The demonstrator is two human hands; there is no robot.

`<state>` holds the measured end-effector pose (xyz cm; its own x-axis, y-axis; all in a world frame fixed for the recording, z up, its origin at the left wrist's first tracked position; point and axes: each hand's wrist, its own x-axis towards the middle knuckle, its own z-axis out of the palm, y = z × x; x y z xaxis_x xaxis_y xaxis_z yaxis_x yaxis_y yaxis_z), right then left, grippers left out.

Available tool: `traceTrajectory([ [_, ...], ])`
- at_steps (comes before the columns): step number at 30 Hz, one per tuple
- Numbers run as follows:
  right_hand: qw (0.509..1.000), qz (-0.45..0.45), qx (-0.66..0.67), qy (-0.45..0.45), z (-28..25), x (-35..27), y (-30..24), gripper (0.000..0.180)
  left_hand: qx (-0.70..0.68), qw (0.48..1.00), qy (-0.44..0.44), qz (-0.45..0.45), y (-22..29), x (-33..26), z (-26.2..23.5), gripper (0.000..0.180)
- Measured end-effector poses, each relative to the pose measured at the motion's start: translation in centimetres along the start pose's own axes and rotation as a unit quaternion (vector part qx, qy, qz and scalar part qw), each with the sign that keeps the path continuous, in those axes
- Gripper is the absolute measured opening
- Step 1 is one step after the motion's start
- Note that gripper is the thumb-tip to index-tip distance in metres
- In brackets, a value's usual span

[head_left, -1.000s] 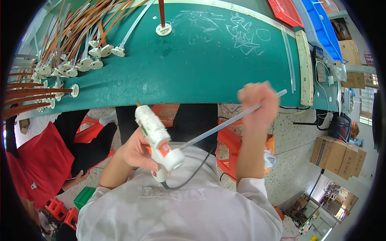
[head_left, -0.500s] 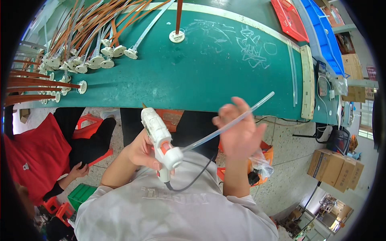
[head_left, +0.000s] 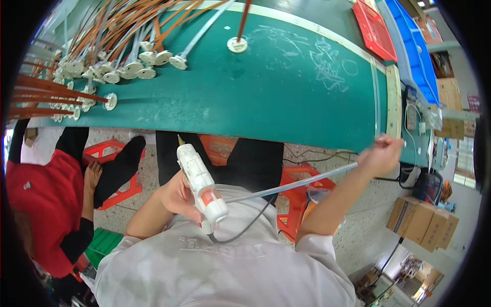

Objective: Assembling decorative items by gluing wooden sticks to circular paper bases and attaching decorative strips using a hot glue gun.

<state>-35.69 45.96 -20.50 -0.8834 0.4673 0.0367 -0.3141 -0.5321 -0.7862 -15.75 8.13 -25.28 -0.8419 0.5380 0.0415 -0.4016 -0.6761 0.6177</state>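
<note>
My left hand is wrapped round a white hot glue gun, its nozzle tipped toward the table. A long translucent glue stick sticks out of the gun's rear and slants up to the right, passing beside my right forearm. At the table's near right edge, my right hand has its fingers pinched at the near end of the clear glue sticks lying along that edge. Motion blurs the fingertips a little. A black cable hangs from the gun's handle.
On the green table, white round bases with brown and clear strips crowd the left side. One such base stands upright farther back. Red and blue trays stand at the far right. A person in red sits at left.
My right hand has moved right, from beside the gun's glue stick to the sticks at the table edge, and its spread fingers have closed. The gun stays in my left hand.
</note>
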Motion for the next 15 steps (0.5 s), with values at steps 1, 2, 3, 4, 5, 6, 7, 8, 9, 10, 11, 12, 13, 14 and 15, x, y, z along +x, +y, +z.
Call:
traceTrajectory([
  [1, 0.939, -0.208, -0.273, -0.015, 1.1, -1.5, -0.4, 0.022, 0.003, 1.000, 0.008, 0.007, 0.1, 0.2, -0.2, 0.040],
  [2, 0.763, -0.394, -0.512, -0.024, 2.5, -3.3, -1.4, 0.009, 0.008, 1.000, -0.004, 0.009, 0.3, 0.6, -0.3, 0.042],
  [3, 0.767, -0.390, -0.509, -0.028, 3.6, -4.8, -2.8, 0.009, 0.013, 1.000, -0.016, 0.010, 0.4, 0.6, -0.3, 0.044],
  [4, 0.703, -0.347, -0.576, -0.232, 4.7, -6.2, -4.6, 0.018, 0.014, 1.000, -0.013, 0.010, 0.5, 0.7, -0.2, 0.044],
  [5, 0.602, -0.286, -0.615, -0.421, 5.4, -7.0, -5.3, 0.036, 0.007, 1.000, -0.001, 0.016, 0.6, 1.0, 0.0, 0.044],
  [6, 0.604, -0.284, -0.615, -0.419, 5.6, -7.7, -4.8, 0.036, 0.000, 1.000, 0.012, 0.021, 0.6, 1.2, 0.2, 0.045],
  [7, 0.568, -0.272, -0.636, -0.446, 6.0, -8.4, -4.2, 0.036, -0.006, 1.000, 0.015, 0.001, 0.7, 1.2, 0.1, 0.047],
  [8, 0.529, -0.258, -0.654, -0.475, 6.2, -8.8, -3.8, 0.036, -0.008, 1.000, 0.015, -0.001, 0.6, 1.1, 0.0, 0.047],
  [9, 0.529, -0.256, -0.656, -0.472, 5.8, -8.9, -3.2, 0.036, 0.008, 1.000, -0.003, 0.026, 0.3, 1.1, -0.2, 0.047],
  [10, 0.523, -0.254, -0.658, -0.478, 5.0, -8.9, -2.3, 0.030, 0.024, 0.998, -0.022, 0.054, 0.1, 1.1, -0.4, 0.048],
  [11, 0.516, -0.253, -0.660, -0.485, 4.5, -8.8, -1.9, 0.024, 0.051, 0.997, -0.040, 0.048, 0.6, 1.1, -0.4, 0.043],
  [12, 0.515, -0.253, -0.661, -0.483, 4.2, -8.7, -2.1, 0.024, 0.050, 0.997, -0.042, 0.047, 1.0, 1.6, -0.4, 0.043],
  [13, 0.515, -0.252, -0.680, -0.458, 3.8, -8.5, -2.5, 0.019, 0.098, 0.992, -0.058, 0.062, 1.4, 2.1, -0.3, 0.040],
  [14, 0.515, -0.252, -0.697, -0.431, 3.3, -8.1, -2.8, 0.014, 0.146, 0.983, -0.075, 0.076, 2.0, 2.4, -0.1, 0.038],
  [15, 0.515, -0.254, -0.697, -0.430, 2.6, -7.2, -3.4, 0.014, 0.051, 0.998, -0.039, 0.009, 3.1, 2.4, 0.9, 0.037],
])
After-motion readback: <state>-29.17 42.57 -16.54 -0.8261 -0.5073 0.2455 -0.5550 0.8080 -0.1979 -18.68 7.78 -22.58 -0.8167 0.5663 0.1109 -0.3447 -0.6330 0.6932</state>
